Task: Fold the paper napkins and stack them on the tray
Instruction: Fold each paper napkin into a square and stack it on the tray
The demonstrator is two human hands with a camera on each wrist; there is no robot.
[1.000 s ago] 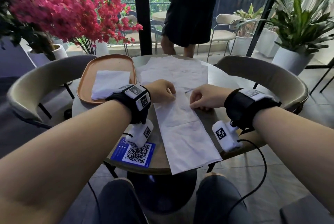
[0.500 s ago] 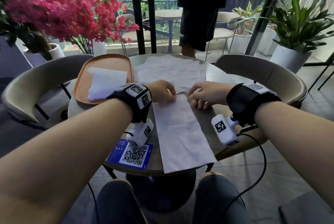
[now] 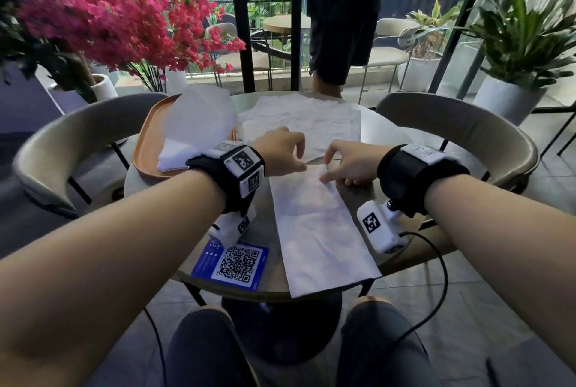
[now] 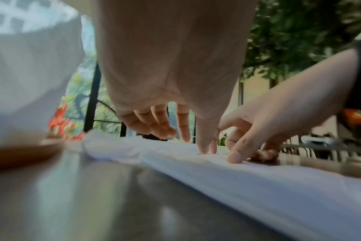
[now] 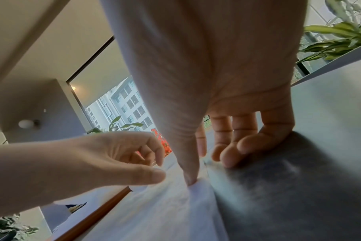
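Note:
A long white napkin [image 3: 314,230], folded into a strip, runs down the round table [image 3: 258,230] to its near edge. Both hands are at its far end. My left hand [image 3: 282,154] hovers with loosely curled fingers, and its thumb [image 4: 204,145] touches the paper. My right hand [image 3: 352,162] presses its thumb [image 5: 189,176] on the strip's right corner, the other fingers resting on the table. On the left, the orange tray [image 3: 146,149] holds a folded napkin [image 3: 199,118] whose top flap stands up. Unfolded napkins [image 3: 305,118] lie beyond the hands.
A blue QR card [image 3: 233,265] lies at the near left of the table. Curved chairs stand left [image 3: 62,149] and right [image 3: 461,124]. A person [image 3: 339,28] stands behind the table. Pink flowers [image 3: 103,12] hang over the far left.
Both hands have loosened from closed grips on the strip's far end to looser fingers. The top flap of the napkin on the tray has risen. The standing person has shifted right.

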